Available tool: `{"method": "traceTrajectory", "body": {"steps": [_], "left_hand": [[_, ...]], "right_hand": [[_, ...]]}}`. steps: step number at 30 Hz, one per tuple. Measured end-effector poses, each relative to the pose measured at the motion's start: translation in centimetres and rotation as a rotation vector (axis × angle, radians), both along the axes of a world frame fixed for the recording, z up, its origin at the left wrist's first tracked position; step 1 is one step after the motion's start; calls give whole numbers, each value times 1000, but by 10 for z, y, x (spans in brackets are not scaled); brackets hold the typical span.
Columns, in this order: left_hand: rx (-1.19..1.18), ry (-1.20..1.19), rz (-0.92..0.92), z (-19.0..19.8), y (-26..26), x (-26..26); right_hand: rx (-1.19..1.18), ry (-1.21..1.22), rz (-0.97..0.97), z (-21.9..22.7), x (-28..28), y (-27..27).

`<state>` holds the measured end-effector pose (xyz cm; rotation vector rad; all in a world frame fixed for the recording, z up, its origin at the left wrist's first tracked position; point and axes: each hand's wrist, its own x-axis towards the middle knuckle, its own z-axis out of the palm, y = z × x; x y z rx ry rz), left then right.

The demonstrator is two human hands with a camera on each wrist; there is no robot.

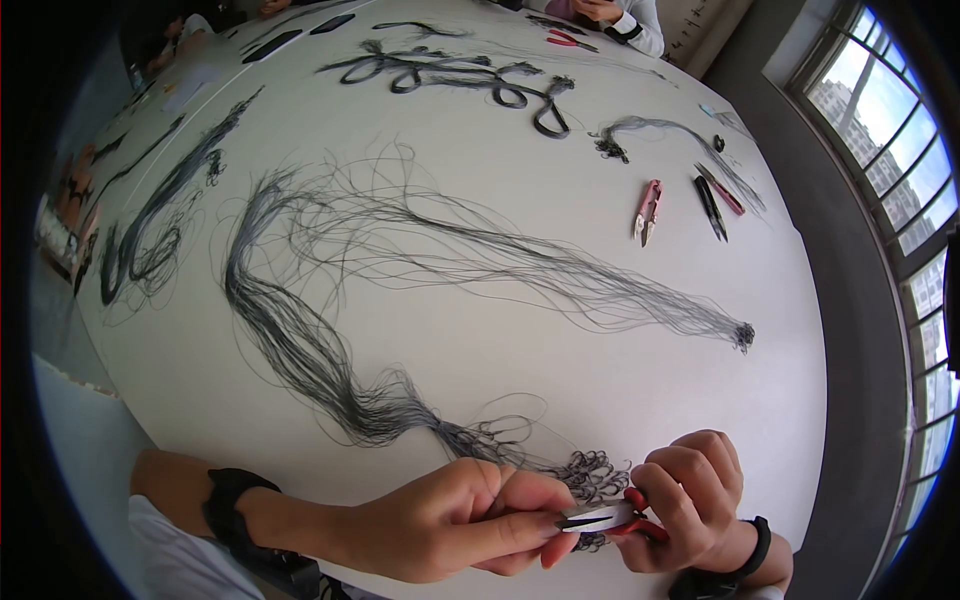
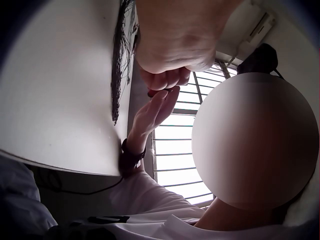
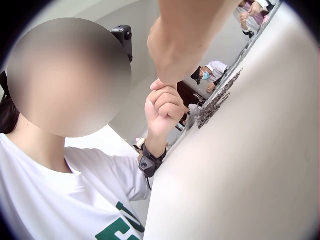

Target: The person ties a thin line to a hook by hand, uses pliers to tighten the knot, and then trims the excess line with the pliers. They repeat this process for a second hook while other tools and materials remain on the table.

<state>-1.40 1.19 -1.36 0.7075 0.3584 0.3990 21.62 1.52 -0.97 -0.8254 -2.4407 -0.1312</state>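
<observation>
My right hand (image 1: 690,495) grips small red-handled pliers (image 1: 615,516), their silver nose pointing left. At the tips of the pliers, my left hand (image 1: 460,520) pinches with thumb and curled fingers; the small piece between them is mostly hidden, seemingly the end of a thin dark strand. Just beyond both hands lies the curly, looped end (image 1: 598,473) of a long bundle of dark grey strands (image 1: 340,395). This bundle bends across the white table and back to a small knotted end (image 1: 743,336) at the right. Both wrist views show the hands meeting, the left hand (image 3: 165,105) with fingers folded.
On the white table (image 1: 560,390) lie pink-handled snips (image 1: 648,212) and two more dark tools (image 1: 712,205) at the right. Other strand bundles lie at the left (image 1: 175,190) and back (image 1: 450,72). Another person (image 1: 610,20) sits across, near red pliers (image 1: 572,41). A barred window (image 1: 900,150) stands right.
</observation>
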Motion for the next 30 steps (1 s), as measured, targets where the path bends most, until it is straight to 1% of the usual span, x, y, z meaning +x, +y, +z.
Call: {"method": "traceTrajectory", "body": {"steps": [9,11,14,16,19,25,30], "left_hand": [[15,26,-50,3,1,-1],[1,36,-54,3,0,-1],[3,30,-21,3,-1,1],[71,54,15,4,0,2],[68,70,53,3,1,4],[-7,85,67,3,1,6],[-11,107,62,4,2,6]], "right_hand": [[17,62,49,-3,1,0],[-36,46,47,-3,2,0],[-89,91,81,-4,2,3],[-95,85,87,-7,6,6],[-123,71,92,-5,6,11],[-202,101,91,-6,7,16],[-258,121,102,-7,8,17]]}}
